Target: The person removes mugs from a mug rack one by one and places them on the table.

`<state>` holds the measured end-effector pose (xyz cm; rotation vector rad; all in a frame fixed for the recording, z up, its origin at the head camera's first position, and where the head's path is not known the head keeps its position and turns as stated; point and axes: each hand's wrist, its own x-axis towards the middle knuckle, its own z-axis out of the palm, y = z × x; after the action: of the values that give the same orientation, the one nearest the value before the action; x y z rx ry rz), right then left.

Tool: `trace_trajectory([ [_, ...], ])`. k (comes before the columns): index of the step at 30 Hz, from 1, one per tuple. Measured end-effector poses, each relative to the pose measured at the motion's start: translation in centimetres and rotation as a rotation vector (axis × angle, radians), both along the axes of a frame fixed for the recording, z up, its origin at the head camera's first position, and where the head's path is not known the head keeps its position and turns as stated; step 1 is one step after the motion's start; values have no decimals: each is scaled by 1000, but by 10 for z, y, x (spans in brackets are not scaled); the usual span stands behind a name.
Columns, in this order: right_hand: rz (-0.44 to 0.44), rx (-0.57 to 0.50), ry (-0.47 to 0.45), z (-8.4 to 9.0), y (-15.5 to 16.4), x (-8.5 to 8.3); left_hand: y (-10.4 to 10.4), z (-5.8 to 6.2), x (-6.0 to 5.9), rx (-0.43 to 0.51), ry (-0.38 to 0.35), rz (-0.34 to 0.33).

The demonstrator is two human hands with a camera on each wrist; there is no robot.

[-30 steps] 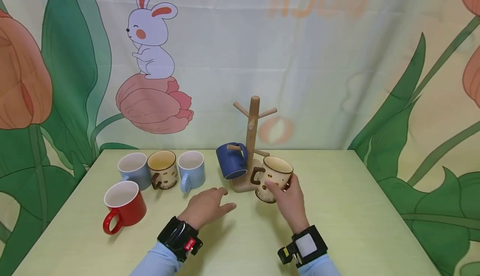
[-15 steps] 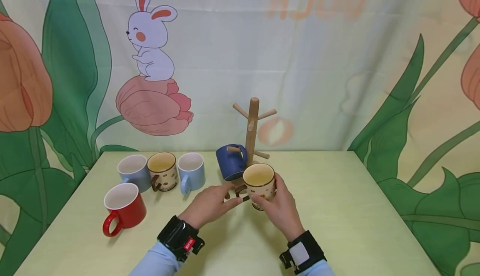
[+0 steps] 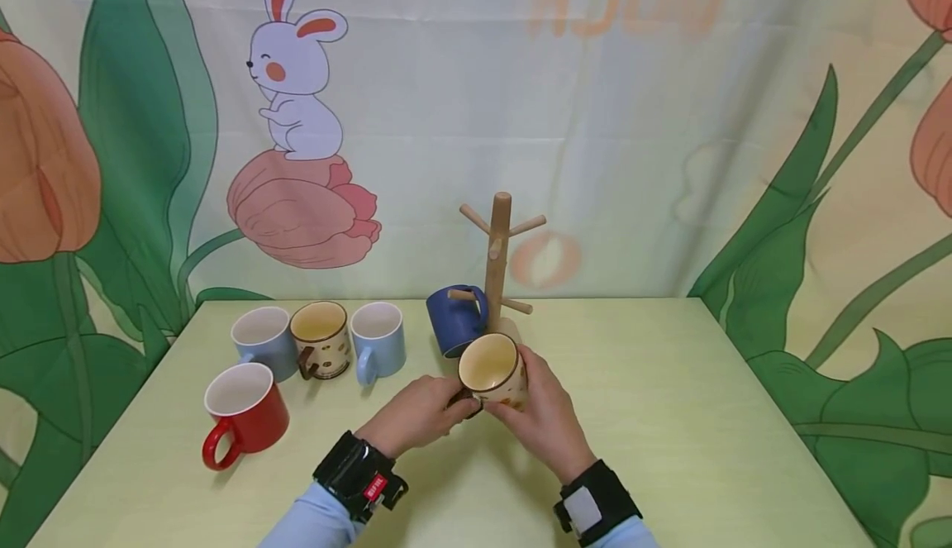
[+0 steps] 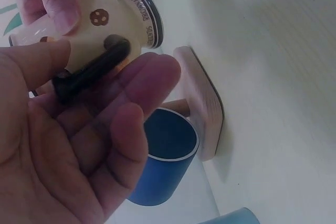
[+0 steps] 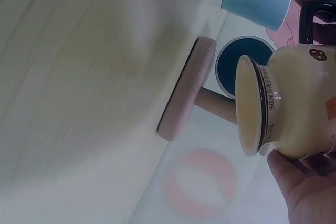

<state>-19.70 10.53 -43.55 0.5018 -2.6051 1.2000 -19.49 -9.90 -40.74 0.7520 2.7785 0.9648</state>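
Cream mug in both hands, just in front of the mug tree.

Spare mugs [image 3: 308, 340] parked left, out of the way. My left hand [image 3: 416, 416] curls its fingers round the dark handle [image 4: 89, 72]; my right hand [image 3: 539, 416] wraps the cream mug [image 3: 492, 370], tilted, off the table [image 3: 706, 416]. The blue mug [image 3: 455, 329] already hangs on a low peg of the wooden tree [image 3: 497, 254].
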Motion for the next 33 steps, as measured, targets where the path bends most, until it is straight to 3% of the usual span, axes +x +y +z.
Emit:
trace_trajectory([
  [4,6,49,74,0,-2,2,-1,-1,0,64,-69,-18],
  [8,-6,61,72,1,-4,2,-2,-2,1,104,-99,-13],
  [17,-17,45,-24,4,-3,0,-4,-1,3,98,17,44],
  [22,16,101,-38,6,3,0,-10,0,4,61,52,94],
  [27,-14,220,-121,11,13,-4,-18,4,8,25,38,179],
  [33,-82,543,-188,10,25,-6,-30,10,14,-21,29,269],
])
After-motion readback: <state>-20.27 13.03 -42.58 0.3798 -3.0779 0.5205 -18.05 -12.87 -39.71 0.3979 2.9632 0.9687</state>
